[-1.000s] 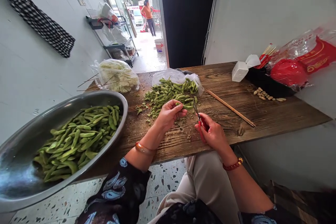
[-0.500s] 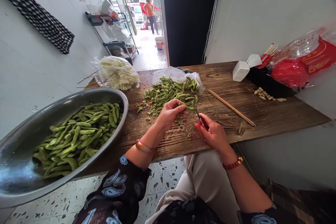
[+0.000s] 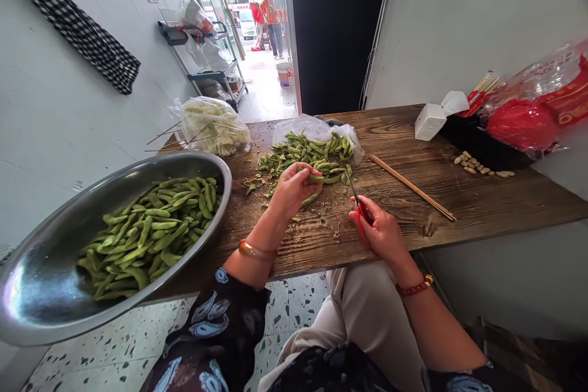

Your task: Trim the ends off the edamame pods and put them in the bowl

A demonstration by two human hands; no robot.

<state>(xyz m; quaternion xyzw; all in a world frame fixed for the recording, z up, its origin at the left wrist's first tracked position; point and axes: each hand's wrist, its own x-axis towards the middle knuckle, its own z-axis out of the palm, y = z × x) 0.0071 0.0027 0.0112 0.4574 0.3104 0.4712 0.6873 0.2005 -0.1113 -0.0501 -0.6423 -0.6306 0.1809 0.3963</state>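
Between the fingertips of my left hand [image 3: 290, 191] is a green edamame pod [image 3: 329, 180], its free end pointing right. My right hand [image 3: 380, 224] is closed around red-handled scissors [image 3: 359, 218]. Their dark blades reach up and away, with the tips close to the pod's right end. Just beyond both hands lies a heap of edamame pods [image 3: 298, 152], partly on a clear plastic bag [image 3: 305, 127]. One pod [image 3: 312, 198] lies under my left hand. To the left, a large metal basin [image 3: 219, 165] contains many edamame pods [image 3: 151, 233].
A bag of pale vegetables [image 3: 215, 125] sits at the back left. Wooden skewers [image 3: 411, 187] lie on the wooden table [image 3: 482, 208] at right. Beyond them are peanuts [image 3: 482, 165], a white box [image 3: 430, 122] and red packaging [image 3: 523, 125]. Trimmings [image 3: 324, 222] litter the table before me.
The view has shifted slightly. The scissors have drawn a little away from my left hand. A pod now shows beneath that hand, and the held pod sits differently in the fingers.
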